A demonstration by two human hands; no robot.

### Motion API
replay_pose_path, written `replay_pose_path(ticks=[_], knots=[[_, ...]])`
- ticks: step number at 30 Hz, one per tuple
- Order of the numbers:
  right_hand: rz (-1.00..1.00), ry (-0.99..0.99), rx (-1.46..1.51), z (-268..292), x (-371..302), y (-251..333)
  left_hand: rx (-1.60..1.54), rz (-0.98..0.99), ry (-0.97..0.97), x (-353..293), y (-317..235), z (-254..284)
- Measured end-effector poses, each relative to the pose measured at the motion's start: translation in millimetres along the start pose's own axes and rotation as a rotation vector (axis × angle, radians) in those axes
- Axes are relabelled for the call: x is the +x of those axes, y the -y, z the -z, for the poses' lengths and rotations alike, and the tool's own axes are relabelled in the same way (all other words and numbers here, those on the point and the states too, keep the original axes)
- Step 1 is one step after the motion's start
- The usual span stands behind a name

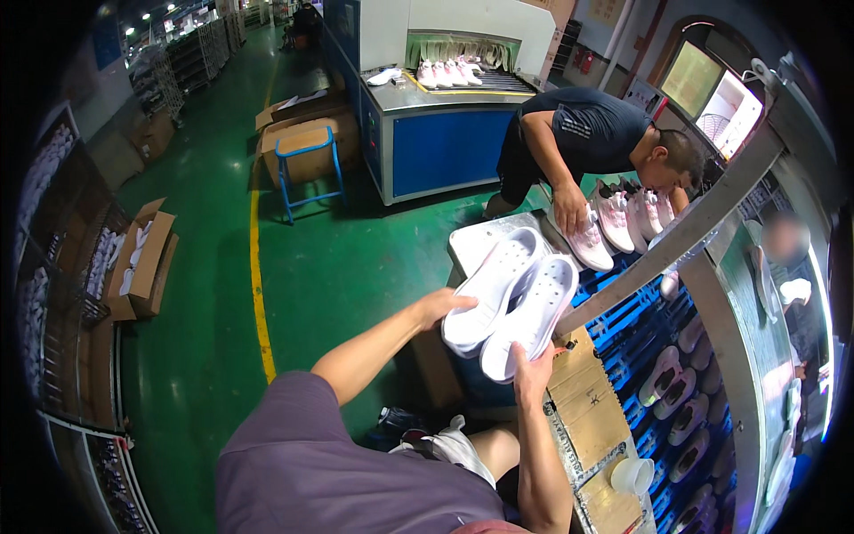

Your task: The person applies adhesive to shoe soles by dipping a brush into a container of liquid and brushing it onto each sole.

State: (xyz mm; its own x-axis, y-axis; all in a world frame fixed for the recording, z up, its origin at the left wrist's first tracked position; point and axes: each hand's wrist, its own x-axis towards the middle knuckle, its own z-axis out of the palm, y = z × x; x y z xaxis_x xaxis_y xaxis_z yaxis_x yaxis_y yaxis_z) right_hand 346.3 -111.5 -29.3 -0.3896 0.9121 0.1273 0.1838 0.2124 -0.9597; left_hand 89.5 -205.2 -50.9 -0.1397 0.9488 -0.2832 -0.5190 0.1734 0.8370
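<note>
Two groups of white shoe soles (495, 287), with small holes at one end, are held side by side in front of me. My left hand (442, 307) is closed on the heel end of the left group, which looks stacked. Closed around the near end of the right soles (540, 303) is my right hand (531, 367). The soles touch each other and hang over the corner of a pale work surface (469, 242). Just beyond, a co-worker's hand (569, 210) rests on a pink and white sneaker (589, 245) in a row of similar ones.
A blue-slatted conveyor (636, 392) carrying shoes runs along my right, beneath a slanted metal beam (663, 271). Beside it lie cardboard (587, 396) and a white cup (632, 476). A blue-framed stool (305, 147), a machine (445, 156) and an open carton (142, 262) stand farther off.
</note>
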Motion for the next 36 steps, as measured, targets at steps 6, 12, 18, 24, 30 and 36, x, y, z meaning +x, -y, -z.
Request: replay_pose_path(ticks=[6, 12, 18, 24, 30, 36], knots=[[0.094, 0.120, -0.013, 47, -50, 9, -0.113, -0.121, 0.070, -70, 70, -33], [-0.019, 0.061, 0.049, 133, -115, -7, 0.051, -0.137, 0.077, -92, 116, -110], [-0.132, -0.171, 0.025, 191, -154, -32, 0.305, -0.135, 0.250, -43, 106, -178], [-0.139, -0.273, -0.099, 191, -92, -27, 0.442, 0.059, 0.297, 75, 55, -188], [-0.091, -0.307, -0.138, 179, -59, -30, 1.038, -0.251, -0.043, 88, 20, -198], [-0.106, -0.310, -0.396, 191, -89, -20, 1.240, -0.992, -0.256, 8, 33, -267]])
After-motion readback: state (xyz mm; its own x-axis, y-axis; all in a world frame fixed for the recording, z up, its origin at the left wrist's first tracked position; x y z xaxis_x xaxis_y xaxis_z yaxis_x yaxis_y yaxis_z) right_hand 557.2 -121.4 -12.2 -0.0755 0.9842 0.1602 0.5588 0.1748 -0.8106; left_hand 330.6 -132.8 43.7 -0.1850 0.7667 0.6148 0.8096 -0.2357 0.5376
